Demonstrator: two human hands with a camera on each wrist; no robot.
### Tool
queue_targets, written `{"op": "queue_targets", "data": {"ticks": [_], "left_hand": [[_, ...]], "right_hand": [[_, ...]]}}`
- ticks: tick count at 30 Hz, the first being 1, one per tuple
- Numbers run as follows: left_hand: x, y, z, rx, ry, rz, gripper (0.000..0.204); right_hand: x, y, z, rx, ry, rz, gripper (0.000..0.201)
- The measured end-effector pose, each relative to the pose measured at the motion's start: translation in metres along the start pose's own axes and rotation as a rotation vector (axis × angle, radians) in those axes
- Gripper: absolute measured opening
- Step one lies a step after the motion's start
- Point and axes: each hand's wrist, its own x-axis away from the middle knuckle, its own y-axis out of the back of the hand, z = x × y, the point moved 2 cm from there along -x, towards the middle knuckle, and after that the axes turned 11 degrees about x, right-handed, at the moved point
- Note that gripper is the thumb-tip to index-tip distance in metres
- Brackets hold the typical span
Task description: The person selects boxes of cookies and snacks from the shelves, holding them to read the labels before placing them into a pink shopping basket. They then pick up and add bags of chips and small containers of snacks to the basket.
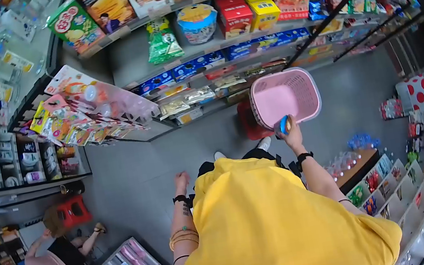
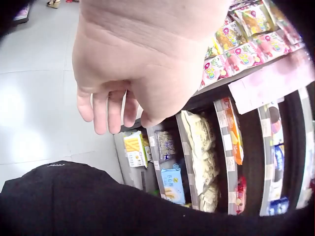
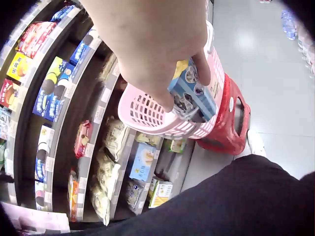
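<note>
My right hand (image 1: 294, 136) grips a small blue snack tub (image 3: 189, 93) printed with pictures and yellow at one edge. Thumb and fingers close on its sides, and the palm hides part of it. In the head view the tub overlaps the near rim of a pink plastic basket (image 1: 312, 93). The basket stands on a red plastic stool (image 3: 229, 120) and its visible floor is bare. My left hand (image 1: 181, 181) hangs at my left side, fingers loosely curled around nothing. In the left wrist view that hand (image 2: 142, 64) overlaps the lower snack shelves.
Ahead stands a snack shelf (image 1: 127, 68) with boxes, bags and a blue tub (image 1: 198, 23). Hanging snack packs (image 1: 78, 113) jut out on the left. Bottles (image 1: 342, 163) stand on the floor to the right. Another person (image 1: 53, 262) is at the lower left beside a red stool (image 1: 74, 211).
</note>
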Motion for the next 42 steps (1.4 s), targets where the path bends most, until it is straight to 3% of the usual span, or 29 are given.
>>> {"op": "queue_targets", "data": {"ticks": [2, 5, 9, 11, 17, 22, 29, 32, 38, 42], "left_hand": [[-0.020, 0.017, 0.041, 0.035, 0.084, 0.054, 0.034], [0.012, 0.028, 0.063, 0.065, 0.147, -0.014, 0.032], [0.035, 0.047, 0.098, 0.155, 0.244, -0.072, 0.022], [0.074, 0.036, 0.075, 0.166, 0.286, -0.166, 0.020], [0.078, 0.022, 0.090, 0.246, 0.317, -0.229, 0.023], [0.060, 0.007, 0.081, 0.288, 0.235, -0.163, 0.033], [0.063, -0.027, 0.049, 0.246, 0.167, -0.212, 0.033], [0.053, -0.032, 0.059, 0.233, 0.158, -0.183, 0.042], [0.062, -0.051, 0.075, 0.185, 0.210, -0.189, 0.041], [0.066, -0.055, 0.075, 0.104, 0.288, -0.109, 0.027]], "right_hand": [[-0.003, 0.000, 0.000, -0.023, -0.016, 0.021, 0.100], [-0.008, 0.004, -0.002, -0.057, -0.020, -0.050, 0.100], [-0.018, 0.004, -0.003, 0.007, -0.065, 0.014, 0.098], [-0.025, 0.001, -0.007, -0.013, -0.020, 0.000, 0.101], [-0.040, 0.009, -0.002, 0.016, -0.033, 0.062, 0.102], [-0.055, 0.004, -0.006, -0.029, 0.093, 0.073, 0.101], [-0.069, 0.001, -0.017, -0.015, 0.077, 0.209, 0.106], [-0.067, 0.009, -0.015, -0.012, 0.101, 0.218, 0.107], [-0.065, 0.013, -0.019, -0.057, 0.156, 0.244, 0.108], [-0.069, 0.016, -0.026, -0.078, 0.192, 0.288, 0.110]]}}
